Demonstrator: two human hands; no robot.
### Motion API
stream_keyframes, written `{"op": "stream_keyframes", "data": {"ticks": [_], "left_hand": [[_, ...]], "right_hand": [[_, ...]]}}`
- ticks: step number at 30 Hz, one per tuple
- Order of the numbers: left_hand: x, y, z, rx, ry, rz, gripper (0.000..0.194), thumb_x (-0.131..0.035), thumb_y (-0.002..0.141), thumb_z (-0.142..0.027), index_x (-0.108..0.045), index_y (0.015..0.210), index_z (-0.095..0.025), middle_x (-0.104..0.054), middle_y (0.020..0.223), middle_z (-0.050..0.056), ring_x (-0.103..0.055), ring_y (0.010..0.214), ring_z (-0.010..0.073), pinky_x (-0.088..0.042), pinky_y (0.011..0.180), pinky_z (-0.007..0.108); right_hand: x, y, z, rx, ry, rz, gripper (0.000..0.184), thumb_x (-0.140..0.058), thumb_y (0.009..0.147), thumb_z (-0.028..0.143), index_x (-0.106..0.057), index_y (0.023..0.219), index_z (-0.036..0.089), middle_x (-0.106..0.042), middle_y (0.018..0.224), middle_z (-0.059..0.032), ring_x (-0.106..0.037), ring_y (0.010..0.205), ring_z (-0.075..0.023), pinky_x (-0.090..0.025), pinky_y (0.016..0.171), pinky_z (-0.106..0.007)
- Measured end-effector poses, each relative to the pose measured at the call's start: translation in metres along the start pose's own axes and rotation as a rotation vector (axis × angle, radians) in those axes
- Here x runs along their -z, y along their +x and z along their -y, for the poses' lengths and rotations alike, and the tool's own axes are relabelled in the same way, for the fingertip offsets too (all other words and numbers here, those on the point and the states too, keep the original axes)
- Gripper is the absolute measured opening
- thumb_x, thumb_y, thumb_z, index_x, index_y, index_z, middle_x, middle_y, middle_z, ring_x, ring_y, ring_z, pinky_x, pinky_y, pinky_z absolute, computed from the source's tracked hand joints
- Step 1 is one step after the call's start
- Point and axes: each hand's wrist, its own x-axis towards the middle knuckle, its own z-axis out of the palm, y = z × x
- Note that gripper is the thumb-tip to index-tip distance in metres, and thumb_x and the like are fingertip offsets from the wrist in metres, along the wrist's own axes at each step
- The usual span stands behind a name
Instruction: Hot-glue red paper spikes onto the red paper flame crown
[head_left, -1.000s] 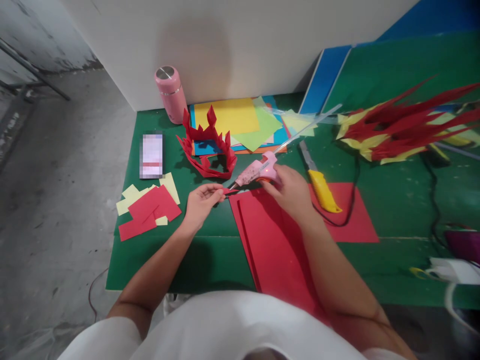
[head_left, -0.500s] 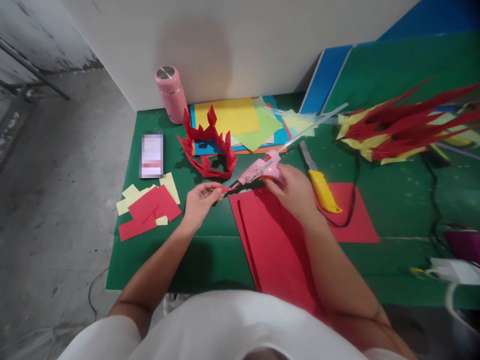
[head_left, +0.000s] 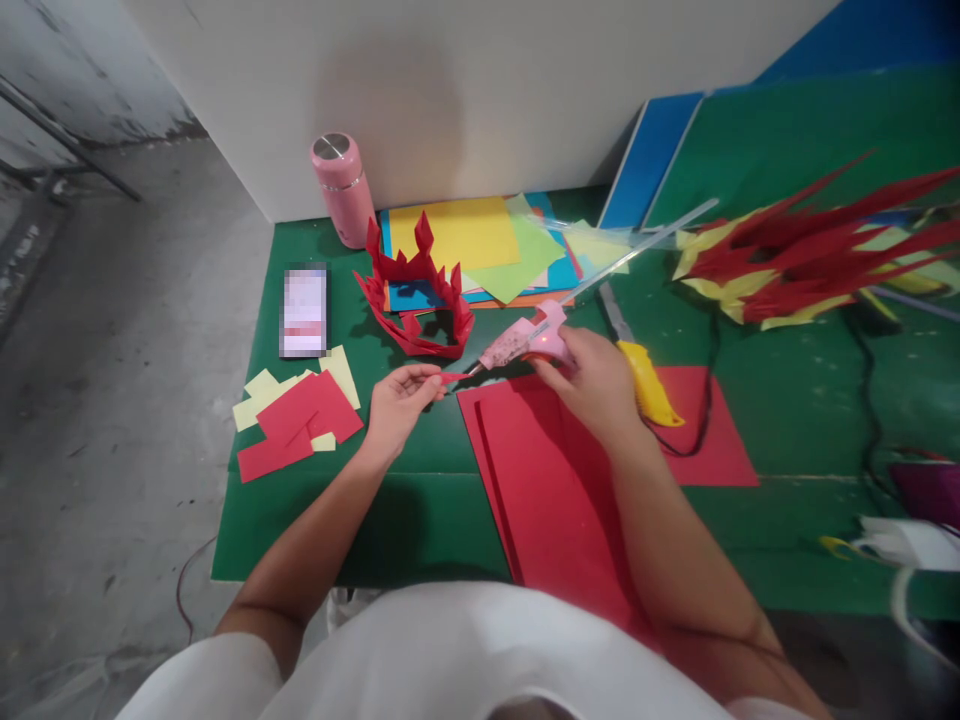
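Between the fingertips of my left hand (head_left: 407, 402) is a small folded piece of red paper (head_left: 454, 378), its pointed end toward the right. My right hand (head_left: 598, 385) is wrapped round a pink hot glue gun (head_left: 517, 342), whose metal nozzle is at the tip of that red piece; whether they touch I cannot tell. A long clear glue stick (head_left: 637, 252) juts from the back of the gun. Just beyond my hands a red paper crown (head_left: 416, 335) with folded points stands on the green table (head_left: 420, 500).
Red sheets (head_left: 547, 480) lie under my right forearm, beside a yellow utility knife (head_left: 649, 385). Red and pale-yellow paper pieces (head_left: 300, 415), a phone (head_left: 304, 312) and a pink flask (head_left: 346, 195) are at left. Coloured sheets (head_left: 457, 230) and a red-and-yellow paper piece (head_left: 787, 250) lie farther back.
My right hand and the glue gun have shifted slightly to the right, drawing the nozzle back a little along the red piece. My left hand is nearly still.
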Motion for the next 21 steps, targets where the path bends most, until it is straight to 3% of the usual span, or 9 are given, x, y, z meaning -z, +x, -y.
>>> {"op": "stream_keyframes", "data": {"ticks": [7, 13, 17, 21], "left_hand": [[-0.001, -0.001, -0.002, -0.024, -0.039, -0.020, 0.036, -0.090, 0.059, -0.041, -0.074, 0.081, -0.017, -0.073, 0.070, 0.001, -0.069, 0.063, 0.0105, -0.056, 0.062, 0.022], [0.000, -0.001, -0.001, -0.055, -0.038, -0.018, 0.033, -0.088, 0.063, -0.039, -0.074, 0.084, -0.018, -0.073, 0.073, 0.001, -0.067, 0.064, 0.0100, -0.056, 0.066, 0.023], [-0.001, 0.000, -0.001, -0.049, -0.051, -0.013, 0.033, -0.088, 0.063, -0.039, -0.074, 0.084, -0.017, -0.073, 0.075, 0.001, -0.067, 0.065, 0.0100, -0.056, 0.066, 0.023], [0.000, 0.000, 0.001, -0.042, -0.061, 0.001, 0.032, -0.087, 0.064, -0.037, -0.073, 0.085, -0.017, -0.073, 0.076, 0.001, -0.067, 0.065, 0.0098, -0.056, 0.066, 0.023]], "right_hand": [[0.004, -0.001, -0.003, -0.074, 0.045, -0.028, 0.041, -0.059, 0.087, 0.061, -0.059, 0.101, 0.022, -0.060, 0.080, -0.0075, -0.057, 0.073, -0.0269, -0.044, 0.066, -0.039], [0.011, -0.002, -0.029, -0.309, 0.111, -0.247, 0.039, -0.046, 0.094, 0.054, -0.057, 0.111, 0.021, -0.066, 0.095, -0.0129, -0.062, 0.082, -0.0273, -0.049, 0.073, -0.043], [0.019, -0.003, -0.050, -0.498, 0.335, -0.292, 0.041, -0.055, 0.088, 0.053, -0.045, 0.114, 0.023, -0.063, 0.085, -0.0092, -0.060, 0.063, -0.0231, -0.047, 0.058, -0.039], [0.029, -0.007, -0.045, -0.492, 0.227, -0.288, 0.035, -0.057, 0.088, 0.046, -0.040, 0.112, 0.028, -0.063, 0.086, -0.0064, -0.061, 0.064, -0.0244, -0.047, 0.059, -0.040]]}}
